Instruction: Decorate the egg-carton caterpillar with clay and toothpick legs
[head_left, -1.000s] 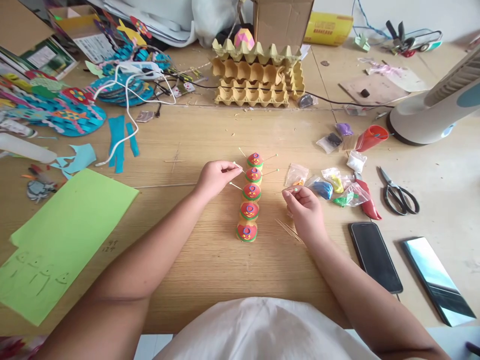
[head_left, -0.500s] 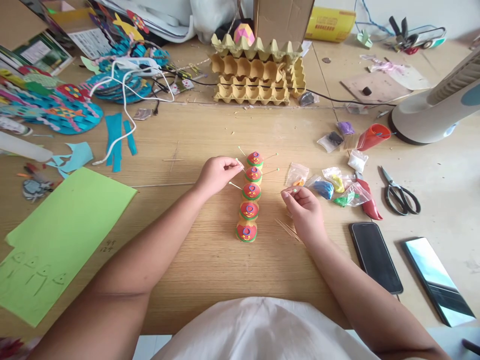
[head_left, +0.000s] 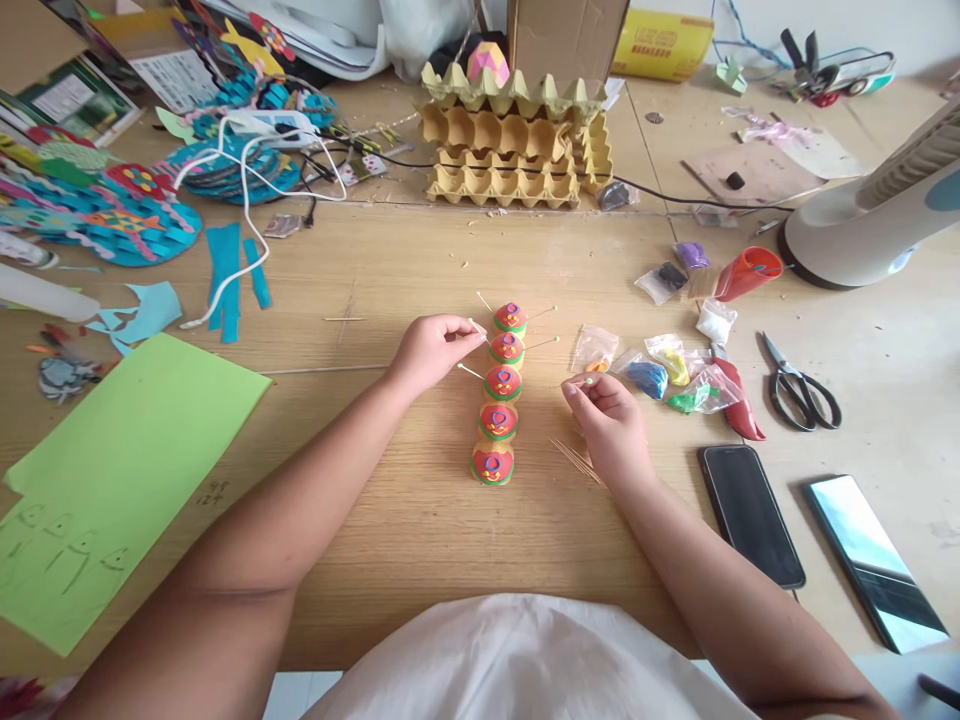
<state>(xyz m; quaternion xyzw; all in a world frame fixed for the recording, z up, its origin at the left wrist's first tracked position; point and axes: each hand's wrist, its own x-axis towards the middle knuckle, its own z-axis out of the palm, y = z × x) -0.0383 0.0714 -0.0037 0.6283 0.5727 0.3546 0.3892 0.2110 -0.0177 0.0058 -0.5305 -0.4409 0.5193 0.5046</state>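
Note:
A row of several red and green domes [head_left: 499, 421] with small faces runs up the middle of the wooden table. Thin sticks with pale tips stick out from its upper domes on both sides. At its left side, my left hand [head_left: 441, 350] pinches a pale-tipped stick [head_left: 475, 325] beside the second dome from the top. To the right of the row and apart from it, my right hand [head_left: 606, 418] is closed on another pale-tipped stick [head_left: 589, 381]. Several bare toothpicks [head_left: 576, 461] lie on the table just left of my right wrist.
Bags of coloured clay [head_left: 646, 377], scissors [head_left: 799, 385] and two phones [head_left: 752, 515] lie on the right. Green paper [head_left: 142, 470] is at the left. Egg cartons [head_left: 502, 185] stand at the back, and a white cable [head_left: 246, 190] loops at the back left.

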